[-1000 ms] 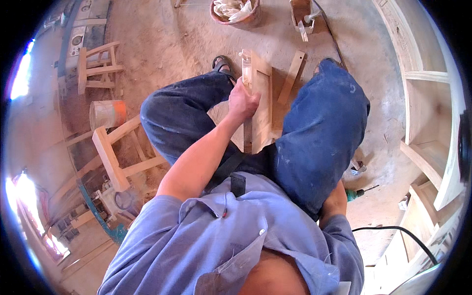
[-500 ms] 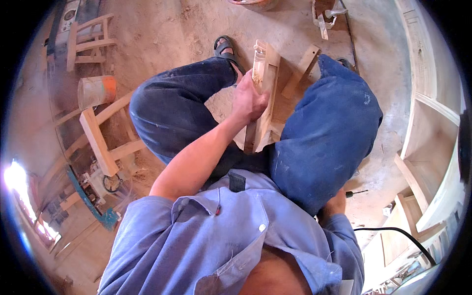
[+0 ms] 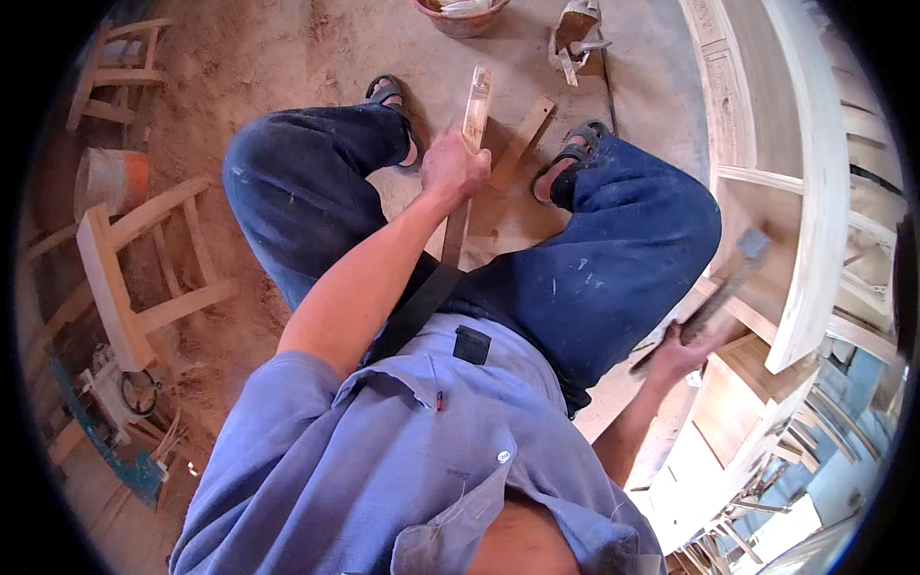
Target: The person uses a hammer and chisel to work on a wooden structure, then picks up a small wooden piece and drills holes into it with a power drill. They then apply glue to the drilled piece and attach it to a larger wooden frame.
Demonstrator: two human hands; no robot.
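My left hand (image 3: 455, 170) is closed round a long pale wood piece (image 3: 477, 107) standing between my knees. Slots show in the end of that piece beyond my fingers. Beside my right thigh, my right hand (image 3: 685, 353) grips a hammer (image 3: 714, 305) by its long handle. The grey hammer head (image 3: 753, 244) points away from me and is smeared by motion. A flat board with a hole (image 3: 523, 139) lies between my feet, beyond the held piece.
Wooden frames (image 3: 113, 283) and a white-and-orange bucket (image 3: 115, 182) stand at my left. A large pale wooden cabinet (image 3: 815, 211) rises close on the right. Farther ahead are a basin (image 3: 462, 19) and a bag-like container (image 3: 577, 34). Sawdust covers the floor.
My right hand has come up from beside my thigh, now showing the hammer in it. The wood piece in my left hand has turned, and its wider side no longer shows.
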